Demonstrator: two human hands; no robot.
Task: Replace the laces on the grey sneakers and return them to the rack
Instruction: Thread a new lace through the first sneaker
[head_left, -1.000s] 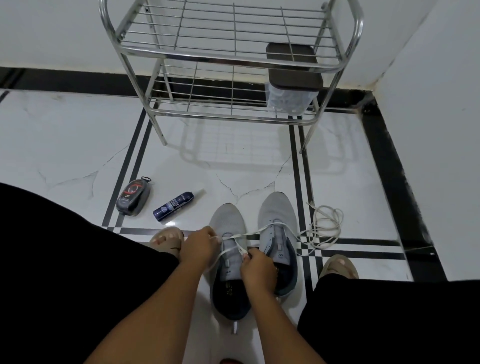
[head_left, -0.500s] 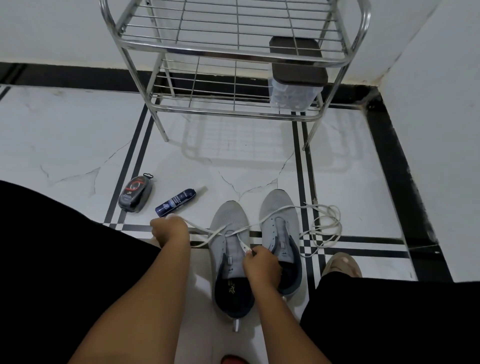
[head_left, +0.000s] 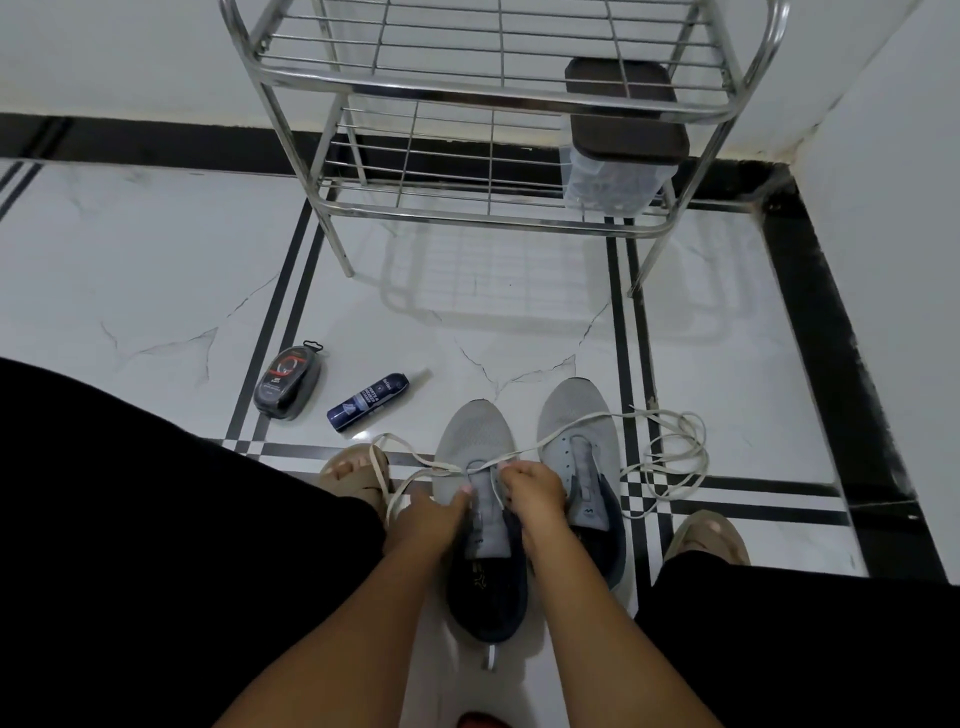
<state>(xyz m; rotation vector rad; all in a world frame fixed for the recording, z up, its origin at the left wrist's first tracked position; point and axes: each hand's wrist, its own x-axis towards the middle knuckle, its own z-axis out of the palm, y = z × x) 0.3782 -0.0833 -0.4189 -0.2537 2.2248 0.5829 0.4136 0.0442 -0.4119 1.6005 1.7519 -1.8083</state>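
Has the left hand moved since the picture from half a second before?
Yes. The left hand has come back right, away from the dark blue spray bottle, to the left grey mesh sneaker, where it touches the tongue.

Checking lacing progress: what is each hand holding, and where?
Right hand pinches the lace over the left sneaker's eyelets. Left hand rests on that sneaker's side; its grip cannot be told.

You are in a home, in a corner by white walls. At 12 o'clock a chrome wire shoe rack (head_left: 498, 88) stands on a white marble-look tiled floor (head_left: 156, 260) with black inlay lines; shoe polish (head_left: 289, 382) lies at 10 o'clock.
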